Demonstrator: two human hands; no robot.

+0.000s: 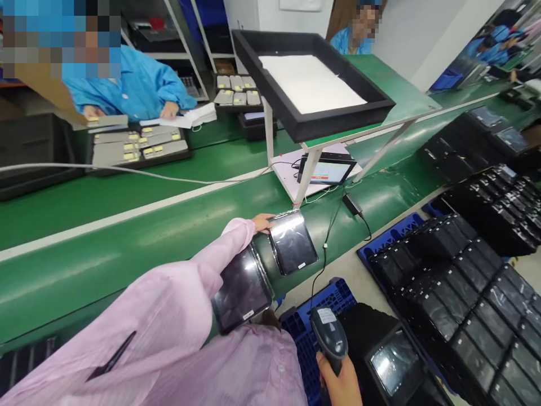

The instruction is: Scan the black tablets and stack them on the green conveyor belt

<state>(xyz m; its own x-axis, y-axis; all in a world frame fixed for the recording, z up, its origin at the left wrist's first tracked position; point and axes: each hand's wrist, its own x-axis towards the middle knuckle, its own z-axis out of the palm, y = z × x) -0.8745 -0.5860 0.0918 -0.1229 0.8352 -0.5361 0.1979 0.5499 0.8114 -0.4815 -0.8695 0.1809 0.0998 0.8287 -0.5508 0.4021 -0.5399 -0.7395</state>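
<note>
bench (147, 234) reads green, white stripe (139, 212) lengthwise. near sleeve (169, 304): pale pink; pen (112, 356), black. scanner (330, 334): dark grey, label (327, 316) white. farther panel (295, 245), nearer panel (243, 287): both glossy dark grey, white-labelled. foam tray (333, 125): black; sheet (313, 84), white. pallet (298, 327): blue, lattice-patterned. co-worker's sleeve (164, 84): bright blue.

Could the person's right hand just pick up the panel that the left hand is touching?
Probably not as things stand: the right hand is wrapped around a handheld scanner, so it would likely need to put that down first. The panel itself looks unblocked, with the left hand at one corner.
</note>
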